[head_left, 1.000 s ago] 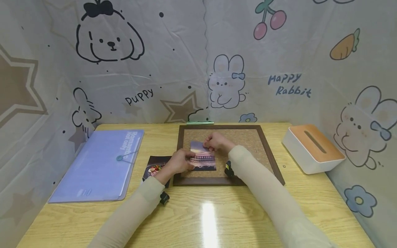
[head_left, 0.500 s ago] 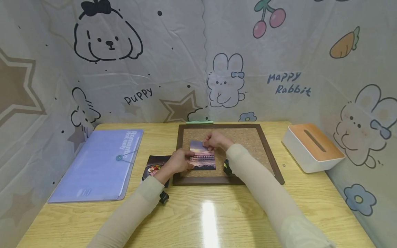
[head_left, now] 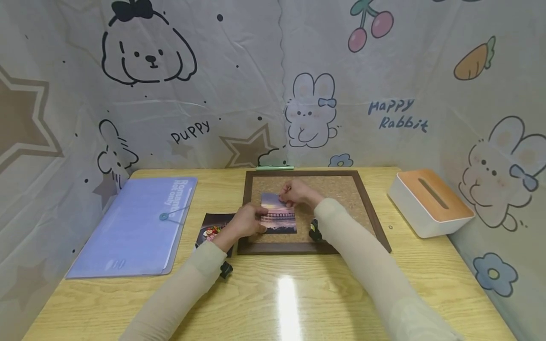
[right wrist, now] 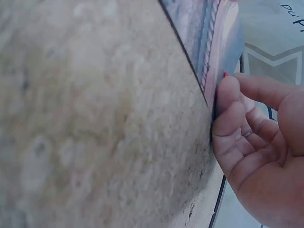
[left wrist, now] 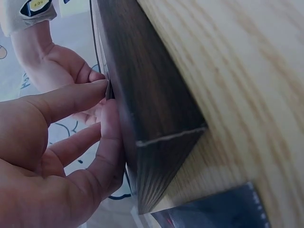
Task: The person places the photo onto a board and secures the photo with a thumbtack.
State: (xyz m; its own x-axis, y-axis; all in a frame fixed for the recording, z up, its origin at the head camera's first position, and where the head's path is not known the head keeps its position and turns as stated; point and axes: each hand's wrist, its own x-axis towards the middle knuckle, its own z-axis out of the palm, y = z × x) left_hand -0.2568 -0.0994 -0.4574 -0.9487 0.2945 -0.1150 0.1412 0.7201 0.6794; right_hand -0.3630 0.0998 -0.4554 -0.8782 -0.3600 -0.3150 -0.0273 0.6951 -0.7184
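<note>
On the left part of the framed cork board (head_left: pixel 330 196), near its lower edge, lies the sunset photo (head_left: pixel 279 220), with bare cork showing on its right. Both hands are at it. The left hand (head_left: pixel 244 222) has thumb and forefinger set apart along the photo's left edge, fingertips touching it, which looks like steadying rather than gripping. At the top right corner the right hand (head_left: pixel 297 193) pinches between thumb and forefinger, and a small red tip (right wrist: pixel 225 75), probably a push pin's, peeps out there in the right wrist view. Whether its point has gone into the cork is hidden by the fingers. The step in hand, as I judge it, is fastening this photo at that corner; no other fastener can be made out on it. What the next move calls for is a firm push straight down through photo and cork, the left hand holding the edge so the print does not slide or twist, then a light release. A second photo (head_left: pixel 212 232) lies on the counter (head_left: pixel 239 303) just beside the board's left side, partly covered by the left forearm (head_left: pixel 189 279), and would seem the natural one to follow.
</note>
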